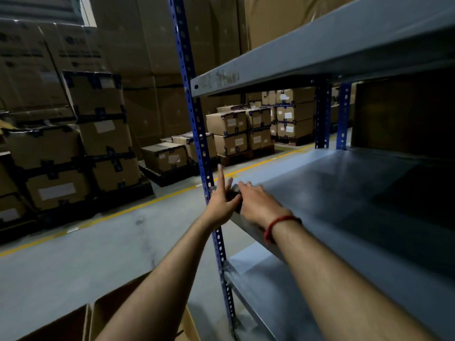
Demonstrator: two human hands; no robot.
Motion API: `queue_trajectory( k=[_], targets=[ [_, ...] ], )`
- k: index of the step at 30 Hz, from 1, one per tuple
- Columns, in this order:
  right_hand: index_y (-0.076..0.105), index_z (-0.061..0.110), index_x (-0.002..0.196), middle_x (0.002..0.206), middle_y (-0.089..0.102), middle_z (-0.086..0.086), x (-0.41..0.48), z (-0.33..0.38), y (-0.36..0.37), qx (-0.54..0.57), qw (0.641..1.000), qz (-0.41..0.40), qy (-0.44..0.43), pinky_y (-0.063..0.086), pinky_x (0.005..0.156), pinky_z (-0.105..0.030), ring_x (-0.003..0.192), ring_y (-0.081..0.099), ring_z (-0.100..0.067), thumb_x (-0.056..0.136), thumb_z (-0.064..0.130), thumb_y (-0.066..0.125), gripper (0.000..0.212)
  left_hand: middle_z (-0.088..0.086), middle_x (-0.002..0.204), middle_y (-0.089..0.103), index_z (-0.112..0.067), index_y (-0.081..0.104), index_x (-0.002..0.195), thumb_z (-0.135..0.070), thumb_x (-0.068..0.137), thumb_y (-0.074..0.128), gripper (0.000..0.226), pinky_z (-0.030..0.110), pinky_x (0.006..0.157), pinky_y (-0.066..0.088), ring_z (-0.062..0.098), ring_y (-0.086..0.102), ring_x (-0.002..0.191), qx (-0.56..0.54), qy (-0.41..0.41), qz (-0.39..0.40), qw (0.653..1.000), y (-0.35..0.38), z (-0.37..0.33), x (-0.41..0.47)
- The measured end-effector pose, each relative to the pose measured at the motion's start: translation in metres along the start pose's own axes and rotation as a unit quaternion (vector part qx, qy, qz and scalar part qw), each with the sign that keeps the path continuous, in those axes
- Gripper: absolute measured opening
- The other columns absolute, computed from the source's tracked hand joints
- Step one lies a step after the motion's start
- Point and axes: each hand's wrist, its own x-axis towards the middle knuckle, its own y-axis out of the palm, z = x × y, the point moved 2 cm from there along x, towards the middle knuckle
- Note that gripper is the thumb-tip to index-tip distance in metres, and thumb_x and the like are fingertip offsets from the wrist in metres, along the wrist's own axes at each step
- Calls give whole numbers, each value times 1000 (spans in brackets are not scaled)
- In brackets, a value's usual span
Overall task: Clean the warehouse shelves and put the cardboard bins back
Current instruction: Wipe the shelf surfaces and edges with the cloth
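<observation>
Left hand: the left hand (221, 203) is raised at the near corner of the middle shelf (344, 193), right against the blue upright (197, 124). Two fingers point straight up, and whether the rest grasp anything cannot be told.
Right hand: the right hand (258, 205) lies palm down on the shelf's corner, just beside the left hand, with its fingers stretched forward and relaxed. A red thread band (275, 225) circles its wrist.
Dark thing: a small dark object (235, 193) sits between the two hands, touching both, at the shelf edge; it is too blurred to name.
Middle shelf: bare grey metal spreads away to the right of the right hand.
Cardboard bin: an open cardboard bin (110, 313) stands on the floor below the left forearm, well apart from both hands.
Other shelves: an upper shelf (320, 50) hangs above the hands, and a lower shelf (266, 286) lies beneath the right forearm.
Beyond the hands: stacked cartons (98, 134) stand past a yellow floor line (123, 212), to the left of the left hand and ahead of it.
</observation>
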Motion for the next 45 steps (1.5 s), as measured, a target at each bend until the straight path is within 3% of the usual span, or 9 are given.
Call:
queue_trajectory(
  k=[8,12,18,27,32,37,40,43,45],
  targets=[
    [65,31,120,111,68,-3,57,-11,-17,-54,988,106,-98,52,91,-44,98,60,-21,100,31,50,25,7,142,37,-28,27,146,-49,57,94,114,40,112,38,23,38,133,-38,-82,-333,938,-21,45,-6],
    [63,27,126,121,66,1,95,-4,-4,-95,971,124,-179,49,97,-44,109,59,-20,97,40,58,31,9,155,27,-28,14,156,-36,69,90,115,45,116,34,25,32,142,-109,-97,-290,946,-27,54,15],
    [61,32,133,126,68,6,128,-13,10,-15,962,97,-254,49,100,-36,114,62,-10,92,36,68,42,0,120,68,-29,54,125,-28,90,70,39,35,99,53,17,64,115,-215,-33,-210,953,-24,65,31],
    [71,28,121,112,74,2,143,-28,13,10,962,45,-269,55,89,-31,99,67,-12,92,27,69,29,-1,129,64,-25,43,144,-36,68,85,87,29,94,56,9,65,113,-217,-25,-176,960,-21,88,29],
    [77,19,108,103,74,-11,171,-61,0,-165,976,-49,-131,50,80,-31,98,66,-29,93,29,65,22,0,128,62,-21,41,146,-20,80,82,78,29,93,56,8,66,107,-210,-23,-198,957,-16,83,27],
    [72,30,118,109,75,0,133,-12,18,3,964,47,-263,53,85,-30,99,68,-15,93,27,67,26,2,128,64,-21,43,145,-22,77,83,79,24,88,56,7,67,105,-210,-24,-224,951,-14,84,27],
    [76,23,111,101,75,-6,159,-65,-10,-143,965,20,-218,52,75,-34,93,69,-23,94,27,63,22,5,128,64,-22,42,148,-16,81,78,76,21,83,56,5,68,102,-217,-41,-199,955,-16,79,24],
    [70,8,100,102,69,-18,174,-129,-36,-266,962,-51,-30,54,81,-40,98,64,-39,94,21,57,20,4,134,51,-17,40,146,-31,75,86,85,34,105,48,17,57,120,-39,-7,-261,965,-19,58,14],
    [65,3,104,109,65,-22,167,-133,-36,-282,958,-46,10,52,86,-42,104,62,-42,95,15,53,20,9,123,44,-5,43,130,-17,74,82,70,33,99,45,23,49,113,167,125,-347,915,-21,30,5]
  ],
)
